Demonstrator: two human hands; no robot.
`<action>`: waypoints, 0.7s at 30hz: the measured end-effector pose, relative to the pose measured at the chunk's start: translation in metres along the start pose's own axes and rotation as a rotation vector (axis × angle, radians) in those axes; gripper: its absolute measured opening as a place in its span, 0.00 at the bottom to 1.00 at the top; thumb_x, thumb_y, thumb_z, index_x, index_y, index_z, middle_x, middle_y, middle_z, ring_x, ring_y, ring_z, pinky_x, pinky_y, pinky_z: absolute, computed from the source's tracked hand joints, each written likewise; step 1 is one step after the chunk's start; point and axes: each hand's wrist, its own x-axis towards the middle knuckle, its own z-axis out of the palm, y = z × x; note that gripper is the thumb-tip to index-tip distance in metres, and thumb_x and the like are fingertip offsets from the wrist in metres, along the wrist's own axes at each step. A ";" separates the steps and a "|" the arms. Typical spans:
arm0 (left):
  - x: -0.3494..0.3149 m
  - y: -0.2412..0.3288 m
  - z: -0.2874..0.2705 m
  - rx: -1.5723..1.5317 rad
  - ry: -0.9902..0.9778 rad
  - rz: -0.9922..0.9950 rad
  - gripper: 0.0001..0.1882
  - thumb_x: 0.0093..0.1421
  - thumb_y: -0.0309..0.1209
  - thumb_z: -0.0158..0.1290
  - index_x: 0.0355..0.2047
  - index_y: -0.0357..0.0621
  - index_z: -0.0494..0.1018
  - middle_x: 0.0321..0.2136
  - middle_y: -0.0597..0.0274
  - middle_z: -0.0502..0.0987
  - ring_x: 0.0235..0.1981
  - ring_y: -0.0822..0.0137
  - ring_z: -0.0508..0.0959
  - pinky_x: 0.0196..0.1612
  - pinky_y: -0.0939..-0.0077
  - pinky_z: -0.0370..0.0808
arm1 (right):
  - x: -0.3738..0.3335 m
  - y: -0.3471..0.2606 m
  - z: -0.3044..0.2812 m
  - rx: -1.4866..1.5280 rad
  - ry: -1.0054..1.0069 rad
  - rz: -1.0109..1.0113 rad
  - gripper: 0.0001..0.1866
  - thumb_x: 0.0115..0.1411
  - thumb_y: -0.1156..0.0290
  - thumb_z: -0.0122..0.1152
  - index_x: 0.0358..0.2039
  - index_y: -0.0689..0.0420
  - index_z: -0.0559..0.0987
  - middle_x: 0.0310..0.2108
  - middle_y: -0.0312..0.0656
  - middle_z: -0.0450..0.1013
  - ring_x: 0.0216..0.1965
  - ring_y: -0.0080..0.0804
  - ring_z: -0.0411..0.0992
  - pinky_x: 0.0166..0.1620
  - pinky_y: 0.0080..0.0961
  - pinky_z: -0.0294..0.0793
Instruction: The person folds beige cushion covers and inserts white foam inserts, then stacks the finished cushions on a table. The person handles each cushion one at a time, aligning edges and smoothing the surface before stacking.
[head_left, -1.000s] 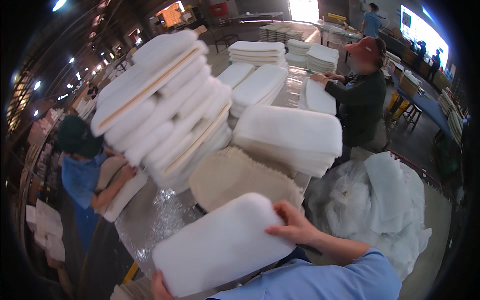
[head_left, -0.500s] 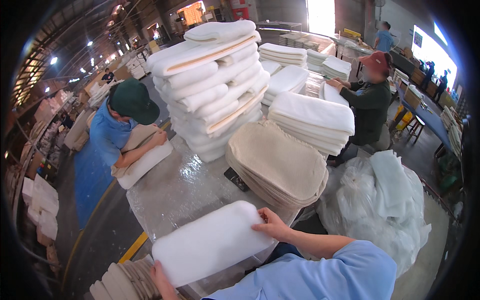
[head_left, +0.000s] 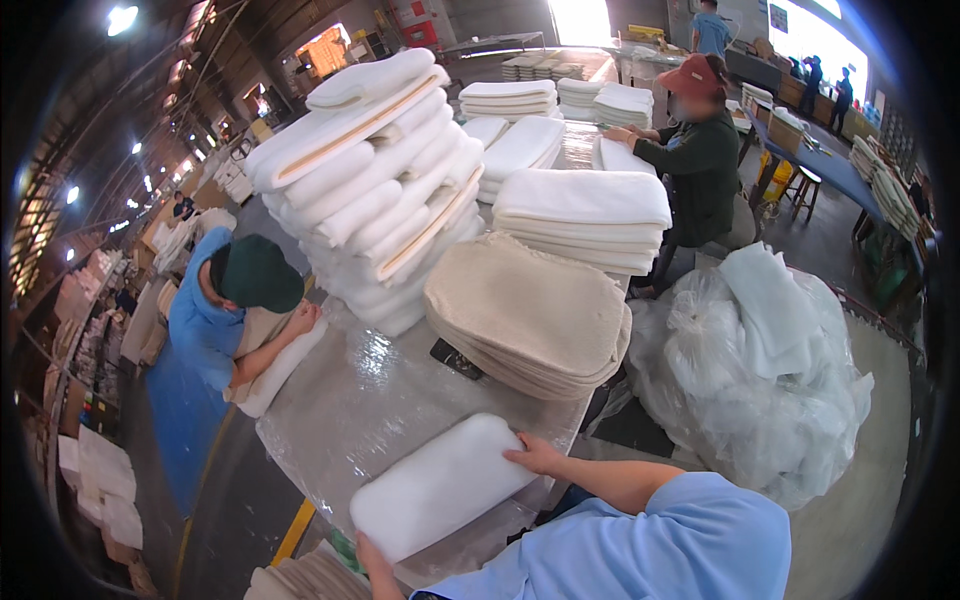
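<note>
A white wadding pad (head_left: 440,485), long with rounded corners, lies over the near edge of the plastic-covered table (head_left: 320,390). My right hand (head_left: 536,455) grips its far right end, fingers bent over the edge. At the near left corner my left hand (head_left: 376,567) holds the pad's edge, its fingers partly hidden. Just left of that hand are a stack of beige fabric covers (head_left: 305,578) and a small green patch I cannot make out. Beyond my right hand lies a thick pile of beige covers (head_left: 525,305), with a dark flat object (head_left: 455,358) at its left side.
A tall, uneven stack of white pads (head_left: 370,190) stands at the table's far left; a lower white pile (head_left: 582,215) sits right of it. Co-workers in a green cap (head_left: 262,272) and red cap (head_left: 695,78) handle pads. Clear plastic bags (head_left: 745,380) bulge at the right.
My view has shifted and tilted. Both hands still hold the white pad, which now looks more foreshortened. The green patch beside my left hand has come into sight.
</note>
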 end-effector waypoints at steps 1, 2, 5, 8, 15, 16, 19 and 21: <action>0.000 0.000 0.000 -0.034 -0.039 0.036 0.31 0.80 0.49 0.44 0.62 0.29 0.73 0.58 0.45 0.79 0.58 0.52 0.78 0.63 0.58 0.74 | -0.001 -0.001 -0.006 0.008 -0.006 -0.008 0.46 0.64 0.38 0.68 0.70 0.62 0.72 0.60 0.58 0.78 0.61 0.50 0.77 0.63 0.39 0.75; -0.002 0.002 -0.003 -0.040 -0.048 0.062 0.30 0.80 0.48 0.45 0.62 0.30 0.73 0.57 0.45 0.79 0.56 0.53 0.79 0.61 0.58 0.74 | -0.001 -0.001 -0.013 0.016 -0.011 -0.017 0.47 0.64 0.38 0.69 0.71 0.62 0.71 0.60 0.58 0.78 0.61 0.50 0.77 0.63 0.39 0.75; -0.017 0.000 -0.018 0.025 0.142 0.069 0.27 0.79 0.46 0.47 0.61 0.32 0.74 0.55 0.47 0.79 0.52 0.54 0.79 0.54 0.59 0.75 | -0.008 -0.016 -0.027 -0.015 -0.016 0.074 0.51 0.64 0.35 0.68 0.75 0.60 0.67 0.60 0.57 0.78 0.60 0.50 0.77 0.62 0.39 0.76; -0.055 -0.014 -0.046 0.090 0.440 0.020 0.25 0.77 0.44 0.49 0.60 0.34 0.74 0.52 0.48 0.79 0.48 0.56 0.79 0.48 0.60 0.76 | -0.027 -0.035 -0.038 -0.007 -0.131 0.162 0.54 0.64 0.33 0.67 0.77 0.59 0.64 0.61 0.57 0.78 0.61 0.51 0.77 0.63 0.39 0.76; -0.115 -0.045 -0.035 -0.001 0.544 -0.073 0.21 0.75 0.41 0.54 0.60 0.39 0.74 0.50 0.54 0.79 0.43 0.60 0.78 0.38 0.64 0.77 | -0.031 0.028 -0.069 0.220 0.020 0.129 0.46 0.67 0.39 0.69 0.74 0.58 0.69 0.54 0.50 0.80 0.57 0.40 0.77 0.56 0.38 0.80; -0.123 -0.043 -0.035 -0.012 0.516 -0.064 0.22 0.76 0.41 0.55 0.62 0.40 0.73 0.54 0.57 0.78 0.47 0.62 0.77 0.43 0.65 0.76 | -0.036 0.030 -0.073 0.225 0.002 0.160 0.44 0.68 0.41 0.68 0.74 0.57 0.69 0.52 0.48 0.79 0.54 0.37 0.77 0.53 0.36 0.80; -0.137 -0.029 -0.044 0.061 0.545 0.096 0.26 0.77 0.41 0.55 0.67 0.39 0.70 0.62 0.56 0.75 0.54 0.62 0.77 0.52 0.65 0.76 | -0.043 0.021 -0.075 0.208 -0.020 0.156 0.40 0.71 0.46 0.67 0.74 0.57 0.69 0.47 0.41 0.78 0.46 0.28 0.75 0.44 0.29 0.75; -0.132 -0.005 -0.050 0.109 0.525 0.113 0.28 0.77 0.41 0.54 0.69 0.35 0.68 0.64 0.54 0.75 0.56 0.61 0.77 0.57 0.67 0.76 | -0.040 0.016 -0.069 0.219 0.010 0.102 0.39 0.71 0.48 0.67 0.74 0.57 0.69 0.48 0.41 0.77 0.46 0.28 0.74 0.42 0.29 0.74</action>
